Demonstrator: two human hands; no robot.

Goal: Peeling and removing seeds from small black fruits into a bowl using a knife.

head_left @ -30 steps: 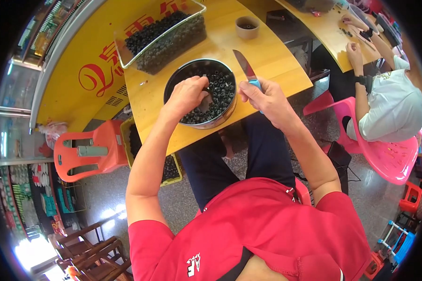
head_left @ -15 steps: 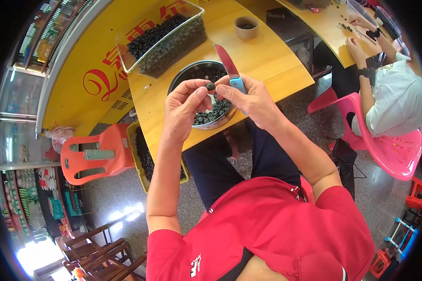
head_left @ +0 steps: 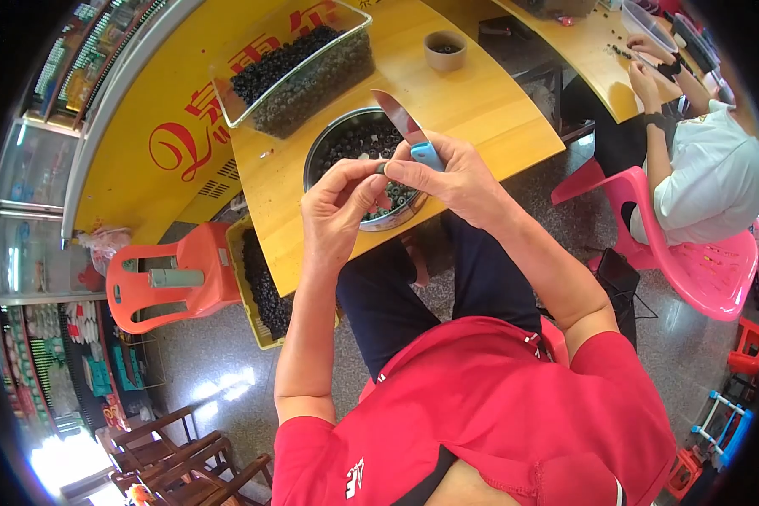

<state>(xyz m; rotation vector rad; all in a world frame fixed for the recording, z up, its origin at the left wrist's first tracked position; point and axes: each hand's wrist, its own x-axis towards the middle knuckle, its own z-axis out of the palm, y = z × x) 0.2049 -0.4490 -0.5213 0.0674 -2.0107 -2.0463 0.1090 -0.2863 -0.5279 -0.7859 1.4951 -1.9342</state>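
Above a round metal pot, my two hands meet at their fingertips. Pinched in my left hand is a small dark round piece, mostly covered by fingers. My right hand is closed around the blue handle of a knife, whose blade points up and left, away from the piece. The right thumb presses against the piece. Inside the pot lie many similar dark pieces, some with hollow-looking ends, plus a few pale bits.
A clear plastic box full of dark pieces stands at the table's far left. Behind the pot is a small brown cup. A yellow crate and an orange chair are at left; another person works at the right table.
My hands have drawn closer together, and the right thumb has moved over the dark piece. The knife blade has dropped slightly and leans further left.
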